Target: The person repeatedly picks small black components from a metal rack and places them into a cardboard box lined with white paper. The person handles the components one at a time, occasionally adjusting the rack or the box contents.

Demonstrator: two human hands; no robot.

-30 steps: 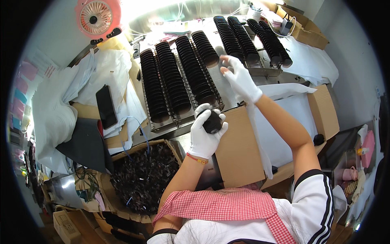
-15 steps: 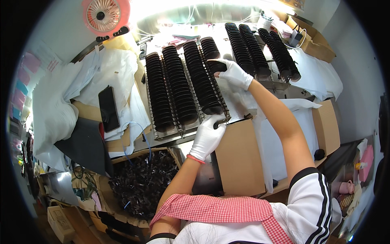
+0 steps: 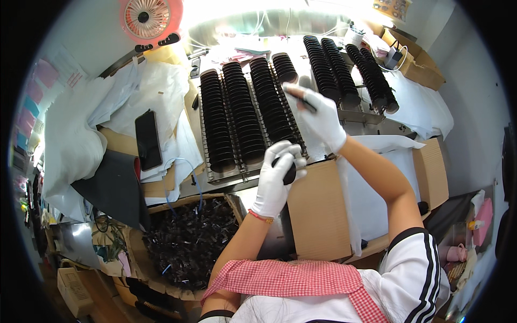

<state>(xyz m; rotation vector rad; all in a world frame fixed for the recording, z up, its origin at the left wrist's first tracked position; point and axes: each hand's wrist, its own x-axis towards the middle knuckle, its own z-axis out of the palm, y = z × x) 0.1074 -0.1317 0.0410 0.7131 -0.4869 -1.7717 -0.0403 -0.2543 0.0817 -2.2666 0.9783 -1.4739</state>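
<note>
Both of my hands wear white gloves. My left hand (image 3: 272,185) is at the near edge of the wire rack (image 3: 242,175), its fingers closed on a dark round lens (image 3: 290,173). To its upper right, my right hand (image 3: 323,119) hovers by the rack's right side. Motion blurs its fingers, which are closed round something small and dark that I cannot make out. Rows of dark round lenses (image 3: 245,121) stand on edge in the rack, closely spaced. The rightmost row (image 3: 284,67) is short and fills only the far end.
Another rack of dark lenses (image 3: 329,70) stands at the back right. A phone (image 3: 148,140) lies among papers on the left. Nearer are a box of dark scraps (image 3: 188,242) and an open cardboard box (image 3: 318,210). A pink fan (image 3: 148,21) stands at the back left.
My right hand has drawn back from the short row toward me. My left hand has come off the rack's near edge and turned, so the lens in it now shows.
</note>
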